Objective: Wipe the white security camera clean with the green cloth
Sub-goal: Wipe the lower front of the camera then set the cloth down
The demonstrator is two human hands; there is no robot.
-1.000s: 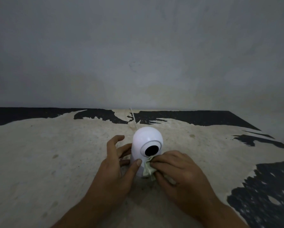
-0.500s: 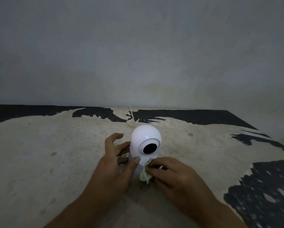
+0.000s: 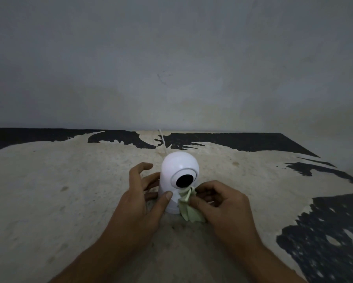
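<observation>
The white security camera (image 3: 176, 170) stands upright on the worn tabletop (image 3: 59, 190), its round black lens facing me. My left hand (image 3: 139, 203) wraps the camera's left side, thumb pressed on the lower front, fingers behind the body. My right hand (image 3: 222, 205) pinches the bunched pale green cloth (image 3: 187, 207) against the camera's lower right front, just below the lens. Part of the cloth is hidden under my fingers.
A thin white cable (image 3: 161, 141) runs from behind the camera toward the grey wall (image 3: 171, 68). The tabletop has peeled black patches at the back and at the right (image 3: 324, 237). Its right edge slants near the wall corner.
My right hand has lifted the cloth slightly, from the camera's base up toward the lower rim of the lens. More cloth hangs out below my fingers. My left hand keeps its hold.
</observation>
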